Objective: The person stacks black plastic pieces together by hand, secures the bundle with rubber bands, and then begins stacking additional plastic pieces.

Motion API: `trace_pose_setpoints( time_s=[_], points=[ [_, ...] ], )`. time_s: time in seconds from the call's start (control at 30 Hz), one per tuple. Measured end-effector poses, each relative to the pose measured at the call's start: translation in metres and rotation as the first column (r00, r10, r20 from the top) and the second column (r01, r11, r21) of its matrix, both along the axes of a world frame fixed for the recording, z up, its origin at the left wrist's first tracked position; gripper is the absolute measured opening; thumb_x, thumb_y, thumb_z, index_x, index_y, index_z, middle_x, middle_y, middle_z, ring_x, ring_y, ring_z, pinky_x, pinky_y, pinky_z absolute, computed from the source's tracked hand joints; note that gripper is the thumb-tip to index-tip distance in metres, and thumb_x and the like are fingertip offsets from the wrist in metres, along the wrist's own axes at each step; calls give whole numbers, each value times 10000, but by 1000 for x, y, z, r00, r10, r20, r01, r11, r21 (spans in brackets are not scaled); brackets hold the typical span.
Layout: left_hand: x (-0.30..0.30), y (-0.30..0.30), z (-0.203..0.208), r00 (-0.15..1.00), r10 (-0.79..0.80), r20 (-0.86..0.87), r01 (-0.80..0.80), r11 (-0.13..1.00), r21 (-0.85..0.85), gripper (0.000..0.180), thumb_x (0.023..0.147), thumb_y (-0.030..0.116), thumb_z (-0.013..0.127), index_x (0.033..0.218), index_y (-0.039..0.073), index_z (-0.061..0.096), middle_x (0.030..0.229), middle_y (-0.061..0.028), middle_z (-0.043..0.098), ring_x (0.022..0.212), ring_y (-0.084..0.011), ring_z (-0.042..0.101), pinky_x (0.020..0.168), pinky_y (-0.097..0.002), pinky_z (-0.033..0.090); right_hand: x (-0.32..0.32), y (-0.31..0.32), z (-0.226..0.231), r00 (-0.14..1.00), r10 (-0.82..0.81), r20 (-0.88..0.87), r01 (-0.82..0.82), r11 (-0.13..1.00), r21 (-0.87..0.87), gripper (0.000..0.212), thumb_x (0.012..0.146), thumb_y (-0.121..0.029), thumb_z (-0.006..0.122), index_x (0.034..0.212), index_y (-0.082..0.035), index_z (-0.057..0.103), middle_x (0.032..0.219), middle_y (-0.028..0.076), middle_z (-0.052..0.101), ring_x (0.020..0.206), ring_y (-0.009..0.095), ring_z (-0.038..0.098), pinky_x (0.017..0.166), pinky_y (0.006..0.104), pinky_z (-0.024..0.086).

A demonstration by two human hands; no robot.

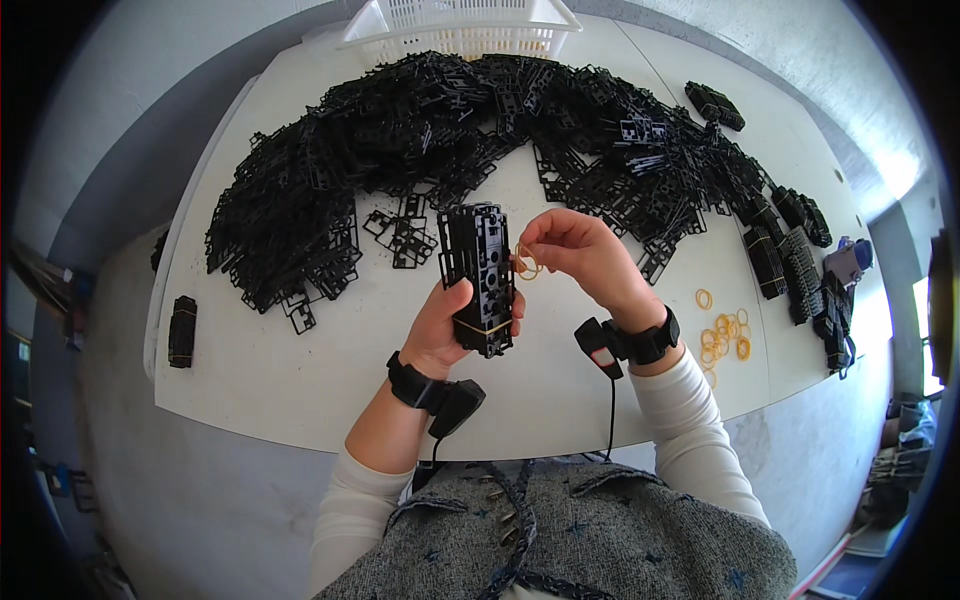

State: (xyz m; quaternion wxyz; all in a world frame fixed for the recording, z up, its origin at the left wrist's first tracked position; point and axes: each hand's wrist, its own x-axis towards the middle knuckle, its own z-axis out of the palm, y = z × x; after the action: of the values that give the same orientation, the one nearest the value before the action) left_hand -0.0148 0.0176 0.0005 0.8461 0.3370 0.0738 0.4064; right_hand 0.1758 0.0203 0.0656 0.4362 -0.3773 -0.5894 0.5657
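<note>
My left hand [440, 328] is closed around a stack of black plastic frames [490, 262], held upright over the table. A yellow rubber band [487, 332] circles the lower part of this stack. Just right of the stack's upper half, my right hand [580, 252] pinches another yellow rubber band [528, 264] between thumb and fingertips. That band hangs as a loose loop close beside the stack; whether it touches the stack I cannot tell. More rubber bands [722, 340] lie scattered on the table to the right of my right wrist.
A large arc of loose black frames [400, 130] covers the far side of the white table [560, 400]. Banded bundles lie at the left [182, 332], far right [714, 106] and right [766, 262]. A white basket [460, 30] stands at the back. A purple-grey object [848, 260] sits near the right edge.
</note>
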Motion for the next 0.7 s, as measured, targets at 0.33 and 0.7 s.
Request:
trace_pose_setpoints(
  time_s=[0.33,0.7],
  points=[
    [4,-3,6,1000,18,3,-18,999,49,678,758,427,683,1195,-25,431,1088,-133,540,789,-213,612,611,-311,540,9,5,-3,998,-59,-7,59,998,-12,77,838,-22,569,911,-23,596,840,22,625,766,86,580,685,204,427],
    [3,-4,16,975,9,-223,15,995,102,643,758,334,675,1220,-39,430,1072,-110,541,777,-191,609,586,-292,533,25,8,4,977,-187,-99,181,981,-62,74,837,-14,567,905,-18,594,817,28,612,747,93,574,680,201,452]
  ],
)
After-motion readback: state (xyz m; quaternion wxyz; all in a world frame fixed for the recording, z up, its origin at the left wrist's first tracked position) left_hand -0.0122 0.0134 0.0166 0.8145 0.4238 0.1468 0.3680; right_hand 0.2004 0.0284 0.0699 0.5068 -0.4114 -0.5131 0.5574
